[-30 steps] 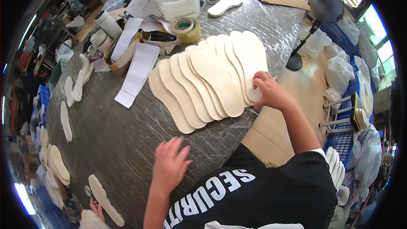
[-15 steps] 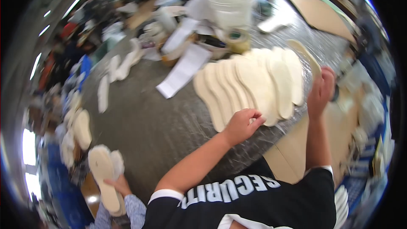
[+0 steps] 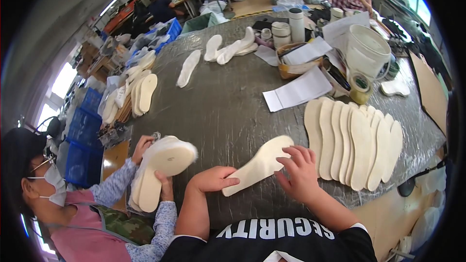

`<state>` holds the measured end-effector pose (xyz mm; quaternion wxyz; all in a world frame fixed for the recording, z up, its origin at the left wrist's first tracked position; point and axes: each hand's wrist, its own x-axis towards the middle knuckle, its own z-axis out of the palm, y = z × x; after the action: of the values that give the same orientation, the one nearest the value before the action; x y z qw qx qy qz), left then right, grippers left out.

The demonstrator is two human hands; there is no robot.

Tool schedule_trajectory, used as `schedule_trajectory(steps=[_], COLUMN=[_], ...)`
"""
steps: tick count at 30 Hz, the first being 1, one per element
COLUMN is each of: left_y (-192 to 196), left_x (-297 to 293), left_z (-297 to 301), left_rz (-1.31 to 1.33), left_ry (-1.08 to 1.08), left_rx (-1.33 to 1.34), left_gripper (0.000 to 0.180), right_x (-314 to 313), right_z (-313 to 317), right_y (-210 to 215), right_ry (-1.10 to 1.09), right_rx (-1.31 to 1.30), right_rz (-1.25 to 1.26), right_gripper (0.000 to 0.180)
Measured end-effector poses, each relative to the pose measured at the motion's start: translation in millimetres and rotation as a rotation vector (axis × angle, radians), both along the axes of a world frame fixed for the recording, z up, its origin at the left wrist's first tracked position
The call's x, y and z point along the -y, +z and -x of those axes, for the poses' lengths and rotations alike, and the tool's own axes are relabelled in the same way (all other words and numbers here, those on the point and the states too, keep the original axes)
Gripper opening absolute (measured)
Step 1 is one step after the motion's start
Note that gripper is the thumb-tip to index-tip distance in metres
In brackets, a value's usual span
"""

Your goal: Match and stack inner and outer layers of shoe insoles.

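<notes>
A cream shoe insole [image 3: 262,164] lies at a slant in front of me, just above the dark table top. My left hand [image 3: 213,179] grips its narrow end, thumb on top and the other fingers hidden beneath. Over its broad end is my right hand [image 3: 298,172], fingers spread, with fingertips at the insole's right edge; whether they press on it I cannot tell. To the right, a fanned row of similar insoles [image 3: 357,145] overlaps on the table.
At my left a co-worker holds fluffy-edged insoles [image 3: 170,159]. More insoles [image 3: 145,93] are stacked at the table's left edge, others [image 3: 228,51] at the back. White paper strips [image 3: 297,90], a tape roll [image 3: 360,87] and a clear bucket [image 3: 367,51] stand behind the row.
The view has swung left. My right hand has brought an insole from the right of the row to before me; my left hand has left the row and grips an insole.
</notes>
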<state>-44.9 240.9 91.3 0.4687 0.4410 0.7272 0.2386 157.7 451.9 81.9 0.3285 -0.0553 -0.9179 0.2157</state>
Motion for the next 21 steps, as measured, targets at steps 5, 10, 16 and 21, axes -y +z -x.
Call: schedule_trajectory(steps=[5, 10, 16, 21], left_y=[-3.4, -73.7, -98.1, -76.7], left_x=[-39.6, -106.4, -122.4, -107.1], left_z=[46.8, 187.0, 328.7, 357.0], left_rz=[-0.089, -0.234, 0.155, 0.308], left_ry=[0.516, 0.755, 0.886, 0.798], left_rx=[-0.502, -1.014, -1.347, -1.339], left_gripper=[0.039, 0.045, 0.026, 0.020], right_x=[6.0, 4.9, -13.5, -16.6], right_z=[19.0, 20.0, 16.1, 18.8], right_y=[-59.7, -58.7, -70.9, -76.0], right_ry=[0.113, 0.207, 0.154, -0.011], right_rx=[0.353, 0.167, 0.156, 0.253], right_rz=[-0.129, 0.066, 0.230, 0.342], right_gripper=[0.043, 0.039, 0.045, 0.048])
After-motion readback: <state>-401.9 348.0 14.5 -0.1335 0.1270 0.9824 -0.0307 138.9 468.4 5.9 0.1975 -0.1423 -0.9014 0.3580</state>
